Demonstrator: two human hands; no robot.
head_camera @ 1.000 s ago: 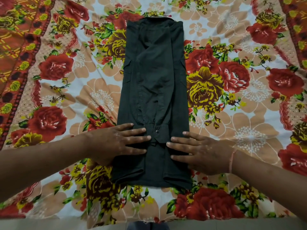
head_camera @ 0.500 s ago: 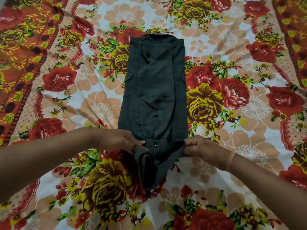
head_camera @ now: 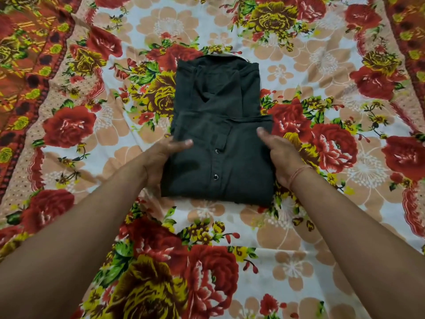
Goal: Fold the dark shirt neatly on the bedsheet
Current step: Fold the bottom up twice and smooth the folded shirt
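The dark shirt (head_camera: 218,134) lies on the floral bedsheet (head_camera: 310,65) as a compact rectangle, its lower half folded up over the upper half, with two snap buttons showing on top. My left hand (head_camera: 161,157) grips the folded layer at its left edge, thumb on top and fingers tucked under. On the opposite edge my right hand (head_camera: 279,155) holds it the same way, thumb lying on the cloth. A thin thread band circles the right wrist.
The bedsheet, patterned with red and yellow roses, covers the whole view. An orange-red border runs along its left side (head_camera: 27,65) and far right corner (head_camera: 409,31).
Both hands lifted the shirt's bottom end and carried it away from me over the upper part, so the long strip is now half as long. The camera view has shifted too.
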